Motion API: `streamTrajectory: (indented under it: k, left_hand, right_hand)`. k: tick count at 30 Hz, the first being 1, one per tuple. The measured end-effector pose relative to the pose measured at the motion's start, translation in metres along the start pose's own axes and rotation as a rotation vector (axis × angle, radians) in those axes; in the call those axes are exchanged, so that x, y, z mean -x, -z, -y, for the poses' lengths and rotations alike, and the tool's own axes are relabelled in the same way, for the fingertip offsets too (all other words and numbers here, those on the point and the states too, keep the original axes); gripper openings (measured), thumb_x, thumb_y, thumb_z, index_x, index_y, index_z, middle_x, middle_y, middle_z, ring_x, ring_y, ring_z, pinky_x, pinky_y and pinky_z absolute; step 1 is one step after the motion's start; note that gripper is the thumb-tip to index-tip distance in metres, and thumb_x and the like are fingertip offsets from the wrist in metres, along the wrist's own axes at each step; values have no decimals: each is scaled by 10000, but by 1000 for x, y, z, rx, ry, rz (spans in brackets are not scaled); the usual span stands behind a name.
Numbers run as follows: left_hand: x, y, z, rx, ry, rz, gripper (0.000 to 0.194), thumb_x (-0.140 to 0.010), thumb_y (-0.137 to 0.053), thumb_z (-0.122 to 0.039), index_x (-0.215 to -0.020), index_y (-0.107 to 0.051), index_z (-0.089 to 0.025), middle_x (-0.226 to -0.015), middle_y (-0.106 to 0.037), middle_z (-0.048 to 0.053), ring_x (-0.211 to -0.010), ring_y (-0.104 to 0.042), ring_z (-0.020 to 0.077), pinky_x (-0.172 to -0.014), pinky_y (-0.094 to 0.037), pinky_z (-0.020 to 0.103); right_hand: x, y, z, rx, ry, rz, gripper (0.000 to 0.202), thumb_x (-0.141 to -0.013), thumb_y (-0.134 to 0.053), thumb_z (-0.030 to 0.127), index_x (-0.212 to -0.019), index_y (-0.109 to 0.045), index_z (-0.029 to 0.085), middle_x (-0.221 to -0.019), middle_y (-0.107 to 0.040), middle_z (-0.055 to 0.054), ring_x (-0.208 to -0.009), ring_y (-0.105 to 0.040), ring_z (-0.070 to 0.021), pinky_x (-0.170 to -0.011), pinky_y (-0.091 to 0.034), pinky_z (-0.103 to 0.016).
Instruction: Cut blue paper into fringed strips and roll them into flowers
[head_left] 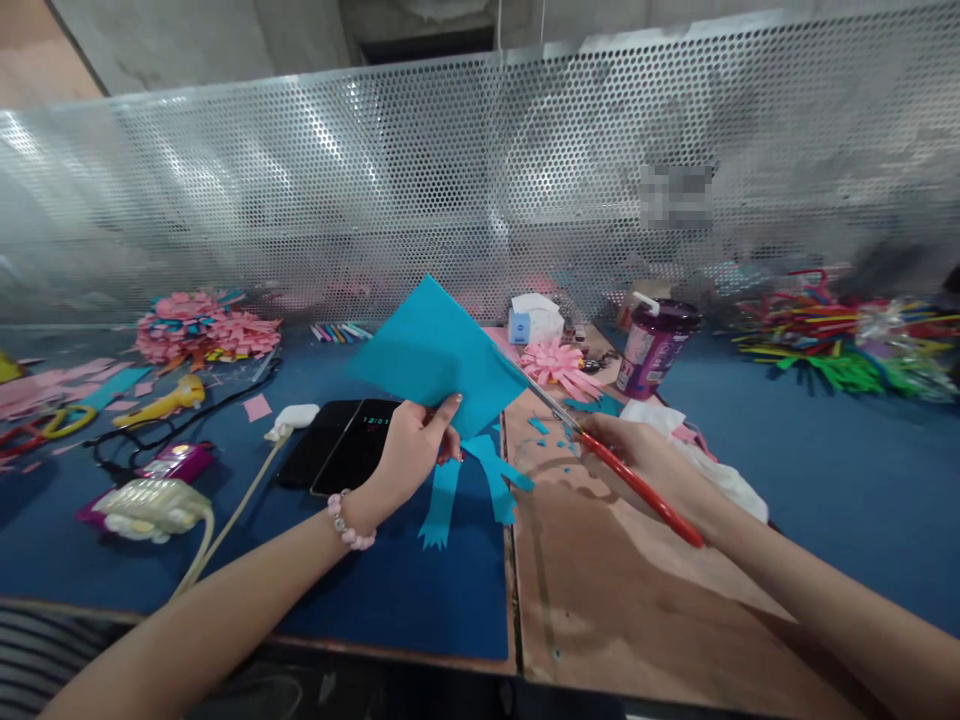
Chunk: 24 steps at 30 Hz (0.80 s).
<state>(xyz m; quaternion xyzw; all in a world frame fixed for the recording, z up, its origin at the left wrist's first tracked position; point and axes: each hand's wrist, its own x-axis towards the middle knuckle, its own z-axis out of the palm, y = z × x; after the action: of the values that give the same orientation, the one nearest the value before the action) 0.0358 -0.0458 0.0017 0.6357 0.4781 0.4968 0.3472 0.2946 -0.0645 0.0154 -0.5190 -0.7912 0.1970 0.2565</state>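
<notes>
My left hand (416, 445) pinches the lower edge of a blue sheet of paper (442, 345), thumb on its front face. The sheet is tilted up above the table, one corner pointing upward. In my right hand (637, 465) are scissors (634, 480) with red handles. Their blades lie at the right edge of the sheet; whether they are parted I cannot tell. Below the sheet, blue paper strips (442, 505) with jagged ends lie on the table. Small blue scraps (538, 426) are scattered under the scissors.
A black phone (349, 450) and a white charger (295, 420) lie to the left. Behind stand a pink paper flower (559, 365) and a purple cup (654, 345) with a straw. A glue gun (161, 400) and pink paper pompoms (206, 328) are further left. A perforated metal panel (450, 180) closes the back.
</notes>
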Motion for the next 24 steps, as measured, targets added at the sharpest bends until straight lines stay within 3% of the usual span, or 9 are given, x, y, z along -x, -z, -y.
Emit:
streamTrajectory:
  k: [12,24]
  left_hand:
    - [0,2,4,-42,-14,-28,612,-890,-483,-472,-354,-475,-175,-359,-485,30,-355,-444,88,-441,-379,231]
    - [1,0,0,-4,-26,-48,625,-892,-499,-451,-333,-449,-177,-328,-442,11,-329,-419,77,-426,-364,222]
  right_hand:
    - [-2,2,-5,-114,-19,7,130,-781,-470,278,-706,-530,190,-629,-586,-4,-572,-543,-166,-526,-391,-267]
    - [-3,6,1,-97,-26,34,131,-773,-447,279,-701,-498,181,-655,-570,-12,-575,-521,-153,-515,-365,-258]
